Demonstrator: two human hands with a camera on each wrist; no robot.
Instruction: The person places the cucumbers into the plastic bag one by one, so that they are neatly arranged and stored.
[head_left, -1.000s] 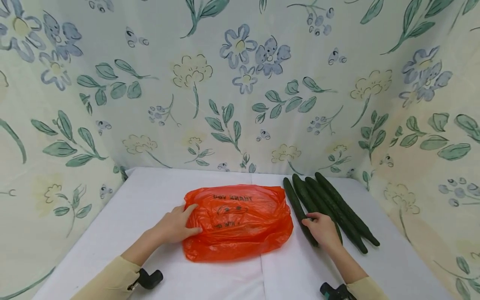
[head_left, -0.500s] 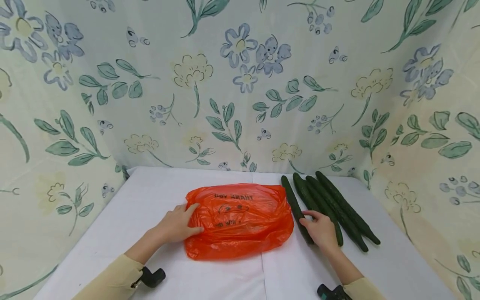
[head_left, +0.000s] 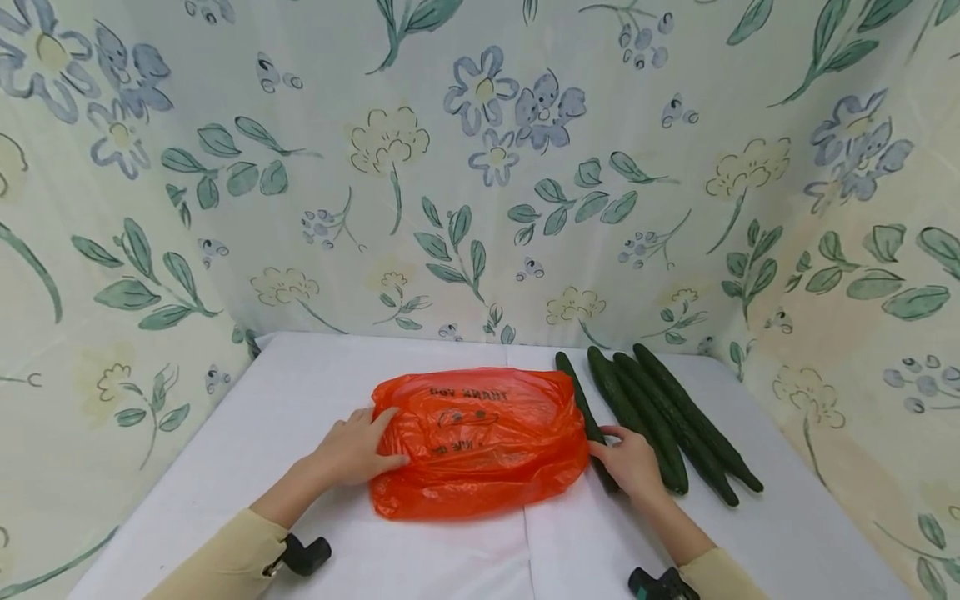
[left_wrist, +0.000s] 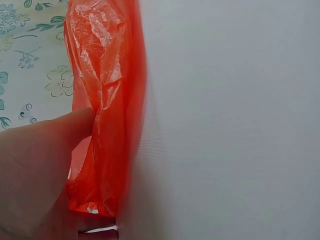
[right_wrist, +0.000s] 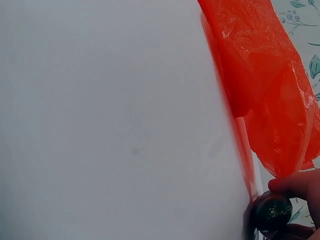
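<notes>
An orange-red plastic bag (head_left: 480, 442) with dark printing lies crumpled across the middle of the table. At its left end rests my left hand (head_left: 351, 450), thumb and forefinger spread apart over the bag's edge; the left wrist view shows the thumb (left_wrist: 75, 125) touching the plastic. My right hand (head_left: 633, 467) holds a dark green cucumber (head_left: 573, 379) near its lower end, against the bag's right side. That cucumber's rounded end (right_wrist: 274, 212) shows in the right wrist view, with fingers around it. Some fingers of both hands are hidden.
Three more cucumbers (head_left: 671, 421) lie side by side, slanting, to the right of my right hand. White cloth (head_left: 435, 558) covers the table. Floral fabric (head_left: 480, 208) hangs behind it and at both sides.
My right hand has moved left with the cucumber, away from the other cucumbers and up to the bag's right edge. The left hand and bag have stayed nearly still.
</notes>
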